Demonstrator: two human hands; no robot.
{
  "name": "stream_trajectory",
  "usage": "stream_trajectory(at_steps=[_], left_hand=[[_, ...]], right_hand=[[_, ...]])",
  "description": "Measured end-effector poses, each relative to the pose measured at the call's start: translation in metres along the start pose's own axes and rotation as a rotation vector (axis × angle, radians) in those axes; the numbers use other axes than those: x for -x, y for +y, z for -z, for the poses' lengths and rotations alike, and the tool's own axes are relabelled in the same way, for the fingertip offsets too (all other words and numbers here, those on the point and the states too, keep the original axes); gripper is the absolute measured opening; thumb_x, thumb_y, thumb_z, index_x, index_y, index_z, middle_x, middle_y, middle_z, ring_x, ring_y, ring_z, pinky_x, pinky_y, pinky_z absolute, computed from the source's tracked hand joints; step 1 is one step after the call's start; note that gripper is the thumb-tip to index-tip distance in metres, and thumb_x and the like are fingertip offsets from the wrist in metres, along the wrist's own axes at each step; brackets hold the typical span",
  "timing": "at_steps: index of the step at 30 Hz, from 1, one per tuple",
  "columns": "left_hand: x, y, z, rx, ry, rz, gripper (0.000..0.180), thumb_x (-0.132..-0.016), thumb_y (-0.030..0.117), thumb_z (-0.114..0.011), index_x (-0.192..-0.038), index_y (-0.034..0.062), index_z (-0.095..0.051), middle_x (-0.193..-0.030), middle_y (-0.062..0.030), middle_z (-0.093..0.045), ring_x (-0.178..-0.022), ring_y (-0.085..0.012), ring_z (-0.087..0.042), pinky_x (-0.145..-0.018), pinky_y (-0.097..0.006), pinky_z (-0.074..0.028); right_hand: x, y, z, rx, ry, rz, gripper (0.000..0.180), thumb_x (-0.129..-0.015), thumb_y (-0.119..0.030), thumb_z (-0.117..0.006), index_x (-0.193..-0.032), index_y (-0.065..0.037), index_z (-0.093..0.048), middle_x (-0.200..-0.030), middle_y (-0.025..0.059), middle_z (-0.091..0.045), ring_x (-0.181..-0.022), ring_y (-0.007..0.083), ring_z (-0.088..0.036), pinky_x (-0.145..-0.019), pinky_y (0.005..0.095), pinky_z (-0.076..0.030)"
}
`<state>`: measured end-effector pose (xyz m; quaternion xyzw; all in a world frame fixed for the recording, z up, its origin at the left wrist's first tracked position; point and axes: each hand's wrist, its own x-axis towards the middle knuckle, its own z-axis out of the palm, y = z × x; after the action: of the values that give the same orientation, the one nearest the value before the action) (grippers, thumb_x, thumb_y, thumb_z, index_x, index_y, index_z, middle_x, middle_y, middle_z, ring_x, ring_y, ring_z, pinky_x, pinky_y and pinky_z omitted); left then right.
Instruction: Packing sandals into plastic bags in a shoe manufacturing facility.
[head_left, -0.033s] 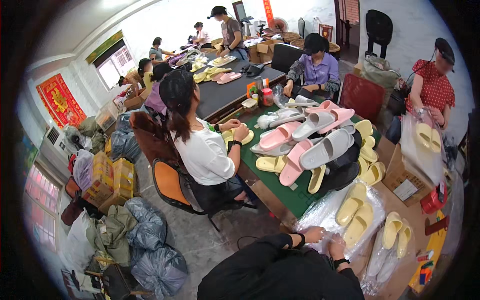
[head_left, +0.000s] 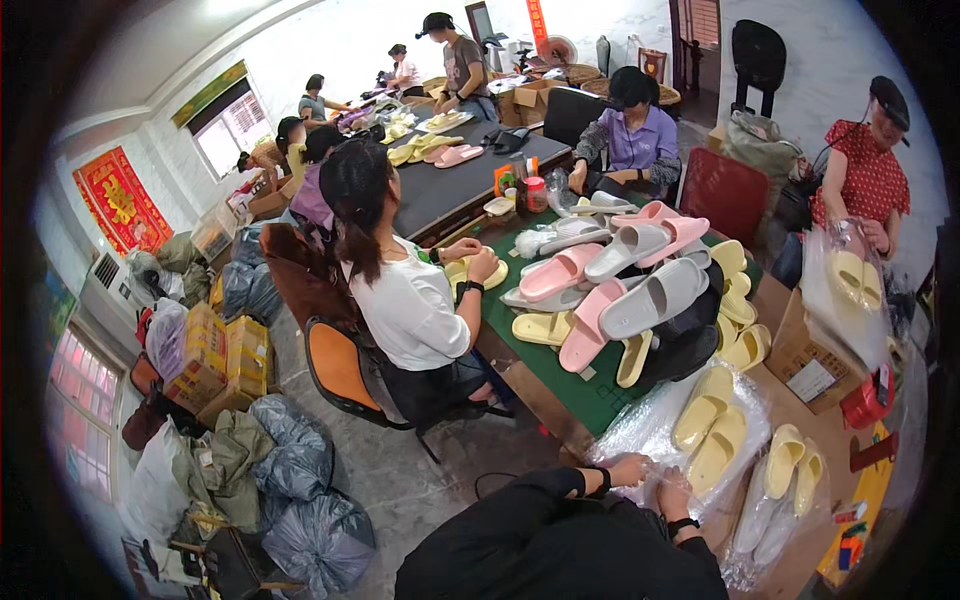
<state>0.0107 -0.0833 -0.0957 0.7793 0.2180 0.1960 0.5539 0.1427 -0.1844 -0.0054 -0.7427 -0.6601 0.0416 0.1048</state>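
At the lower right, my left hand (head_left: 628, 470) and my right hand (head_left: 674, 492) are close together at the near edge of a clear plastic bag (head_left: 640, 432). Their fingers are closed on the thin film, though the exact grip is small in view. A pair of yellow slippers (head_left: 718, 446) lies on top of the crinkled plastic, just beyond my right hand. To the right rests another yellow pair (head_left: 793, 458), partly inside a clear bag (head_left: 765, 520). Black sleeves cover my arms, with a dark band at each wrist.
A heap of grey, pink and yellow slippers (head_left: 655, 298) covers the green table mat (head_left: 585, 392). A cardboard box (head_left: 817, 360) stands at the right, where a person in red holds bagged slippers (head_left: 855, 275). A person in white sits left, beside an orange-backed chair (head_left: 343, 362).
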Motion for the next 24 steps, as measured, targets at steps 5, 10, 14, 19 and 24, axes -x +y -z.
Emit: stream_trajectory(at_steps=[5,10,14,19,24], left_hand=[[-0.004,0.068,0.011,0.263,-0.057,0.469,0.035,-0.084,0.033,-0.045,-0.101,0.0039,-0.053,-0.069,-0.0073,-0.059,-0.052,-0.0148,-0.055,-0.049,-0.027,-0.046],[-0.006,0.046,0.011,0.395,-0.425,0.515,0.044,-0.09,0.036,-0.034,-0.118,0.003,-0.042,-0.092,-0.012,-0.056,-0.079,-0.0162,-0.054,-0.065,-0.029,-0.047],[-0.008,0.076,0.017,0.492,-0.333,0.723,0.04,-0.091,0.03,-0.033,-0.119,0.0029,-0.041,-0.098,-0.011,-0.053,-0.084,-0.0178,-0.052,-0.069,-0.03,-0.047],[-0.005,-0.003,-0.011,0.108,-0.33,0.318,0.038,-0.076,0.011,-0.051,-0.113,0.0035,-0.044,-0.11,-0.0149,-0.047,-0.095,-0.0272,-0.05,-0.079,-0.036,-0.043],[-0.014,0.028,-0.015,-0.107,0.052,0.018,0.025,-0.087,0.02,-0.036,-0.09,0.0012,-0.053,-0.077,-0.0085,-0.057,-0.067,-0.0189,-0.054,-0.057,-0.032,-0.044]], right_hand=[[-0.002,-0.007,0.018,-0.044,0.085,0.004,0.015,-0.067,-0.01,-0.052,-0.08,-0.006,-0.056,-0.078,0.0143,-0.055,-0.071,0.0304,-0.054,-0.057,0.0394,-0.043],[-0.009,-0.028,0.043,-0.186,0.072,-0.028,0.013,-0.07,-0.017,-0.055,-0.071,-0.004,-0.058,-0.068,0.016,-0.056,-0.066,0.0325,-0.056,-0.055,0.0405,-0.044],[-0.004,-0.019,0.02,-0.152,-0.081,-0.11,0.015,-0.072,-0.02,-0.055,-0.074,-0.006,-0.059,-0.068,0.0169,-0.057,-0.063,0.0328,-0.057,-0.055,0.0413,-0.045],[-0.003,-0.027,0.025,-0.145,-0.126,0.007,0.016,-0.075,-0.02,-0.049,-0.077,-0.008,-0.059,-0.069,0.0151,-0.058,-0.063,0.0338,-0.056,-0.054,0.0429,-0.044],[0.001,-0.018,0.027,-0.187,-0.111,-0.016,0.015,-0.075,-0.019,-0.049,-0.078,-0.009,-0.06,-0.069,0.014,-0.059,-0.062,0.032,-0.057,-0.055,0.0415,-0.045]])
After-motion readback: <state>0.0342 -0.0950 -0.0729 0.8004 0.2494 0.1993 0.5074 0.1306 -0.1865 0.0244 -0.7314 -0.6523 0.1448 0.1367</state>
